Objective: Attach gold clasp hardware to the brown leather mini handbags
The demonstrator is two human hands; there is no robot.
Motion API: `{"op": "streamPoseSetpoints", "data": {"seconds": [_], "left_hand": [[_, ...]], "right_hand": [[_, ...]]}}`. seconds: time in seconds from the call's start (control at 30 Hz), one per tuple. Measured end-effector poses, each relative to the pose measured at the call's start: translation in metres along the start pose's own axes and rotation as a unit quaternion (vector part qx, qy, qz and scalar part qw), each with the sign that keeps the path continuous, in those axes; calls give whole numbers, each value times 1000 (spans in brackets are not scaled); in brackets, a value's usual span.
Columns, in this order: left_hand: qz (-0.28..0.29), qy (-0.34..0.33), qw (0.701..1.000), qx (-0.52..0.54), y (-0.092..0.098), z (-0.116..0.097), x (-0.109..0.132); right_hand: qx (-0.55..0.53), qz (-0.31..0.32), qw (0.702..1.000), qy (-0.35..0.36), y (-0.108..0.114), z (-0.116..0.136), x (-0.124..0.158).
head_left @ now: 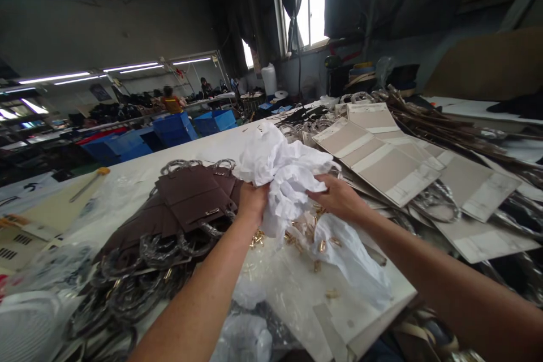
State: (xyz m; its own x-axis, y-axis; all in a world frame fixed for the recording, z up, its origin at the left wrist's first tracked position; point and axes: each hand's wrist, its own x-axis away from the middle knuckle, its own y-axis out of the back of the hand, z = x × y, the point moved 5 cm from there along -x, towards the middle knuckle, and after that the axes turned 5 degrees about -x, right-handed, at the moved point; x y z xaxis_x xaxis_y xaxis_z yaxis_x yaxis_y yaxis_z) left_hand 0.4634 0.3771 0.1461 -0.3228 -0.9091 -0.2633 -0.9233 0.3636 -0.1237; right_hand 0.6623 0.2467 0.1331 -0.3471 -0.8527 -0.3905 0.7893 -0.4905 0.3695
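Observation:
Both my hands grip a crumpled bundle of white paper point(283, 169) held above the worktable. My left hand point(253, 201) is closed on its left side, and my right hand point(337, 197) is closed on its right side. Below the bundle, small gold metal fittings point(316, 246) lie scattered on a clear plastic sheet point(288, 288). A stack of dark brown leather bag pieces point(193, 195) with plastic-wrapped ring handles lies just left of my left hand.
Beige bag panels point(382, 161) are spread in overlapping rows at the right, with brown straps point(441, 124) behind them. A yellow-handled tool point(90, 182) lies at the left. Blue crates point(173, 129) and seated people are in the far background. Clear plastic bags point(38, 317) sit at the near left.

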Motion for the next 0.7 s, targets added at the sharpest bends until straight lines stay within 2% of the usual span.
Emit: {"op": "streamPoseSetpoints", "data": {"seconds": [0.07, 0.13, 0.2, 0.27, 0.3, 0.37, 0.47, 0.53, 0.6, 0.7], "left_hand": [[-49, -78, 993, -71, 14, -12, -3], [-92, -140, 976, -141, 28, -24, -4], [-130, -163, 963, -171, 39, -32, -4], [-150, -166, 961, -164, 45, -35, -2], [-150, -163, 964, -148, 46, -35, 0], [-135, -149, 975, -98, 44, -33, 4], [-116, -121, 985, -40, 43, -32, 12], [-123, -106, 987, -23, 51, -33, 19], [-130, -95, 987, -6, 62, -34, 24], [-133, -76, 988, 23, 76, -30, 31]], "right_hand": [[76, 48, 996, 7, 3, -18, 37], [190, 72, 979, -14, 6, -46, 87], [296, 57, 953, -41, 11, -76, 134], [330, 65, 941, -24, 11, -96, 161], [332, 73, 940, -13, 10, -102, 164], [314, 90, 945, 2, 7, -105, 151], [298, 86, 951, 2, 8, -92, 116], [335, 73, 939, 2, 11, -81, 109], [384, 81, 920, -1, 13, -79, 123], [412, 114, 904, -21, 13, -97, 159]]}}
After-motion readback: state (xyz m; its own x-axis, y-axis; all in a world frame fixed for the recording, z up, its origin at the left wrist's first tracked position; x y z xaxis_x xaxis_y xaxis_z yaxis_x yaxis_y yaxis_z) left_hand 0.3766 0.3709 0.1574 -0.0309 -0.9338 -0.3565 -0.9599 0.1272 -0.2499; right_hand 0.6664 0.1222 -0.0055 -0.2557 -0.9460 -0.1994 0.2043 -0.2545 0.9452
